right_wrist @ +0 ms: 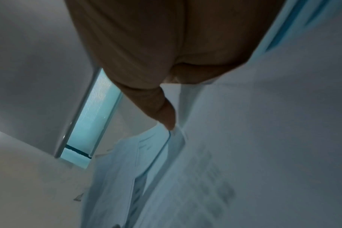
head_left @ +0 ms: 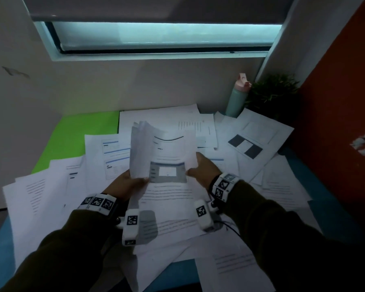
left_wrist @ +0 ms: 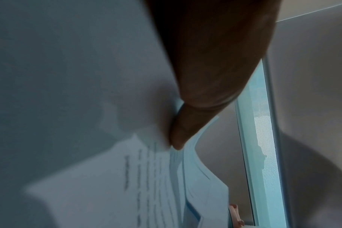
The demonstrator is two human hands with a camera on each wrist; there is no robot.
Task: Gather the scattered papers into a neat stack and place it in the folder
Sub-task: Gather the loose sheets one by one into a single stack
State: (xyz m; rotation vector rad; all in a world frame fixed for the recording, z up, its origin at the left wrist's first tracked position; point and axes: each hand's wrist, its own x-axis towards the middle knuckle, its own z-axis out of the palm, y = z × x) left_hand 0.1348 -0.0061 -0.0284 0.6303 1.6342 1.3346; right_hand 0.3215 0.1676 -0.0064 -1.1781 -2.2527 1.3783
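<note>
Both hands hold a bunch of printed sheets (head_left: pixel 167 152) upright above the desk, its left side curling over. My left hand (head_left: pixel 131 182) grips the bunch's lower left edge, thumb (left_wrist: pixel 180 134) pressed on the sheets (left_wrist: pixel 146 177). My right hand (head_left: pixel 200 167) pinches its right edge, and the right wrist view shows a fingertip (right_wrist: pixel 169 121) on the sheet edges (right_wrist: pixel 205 154). Many loose white papers (head_left: pixel 51 192) lie scattered across the desk. The green folder (head_left: pixel 76 138) lies at the back left, partly covered by papers.
A teal bottle with a pink lid (head_left: pixel 238 98) and a small green plant (head_left: pixel 272 93) stand at the back right corner. An orange wall (head_left: pixel 341 102) borders the right side, a window (head_left: pixel 162 36) is behind. The blue desk surface (head_left: pixel 329 213) shows at the right.
</note>
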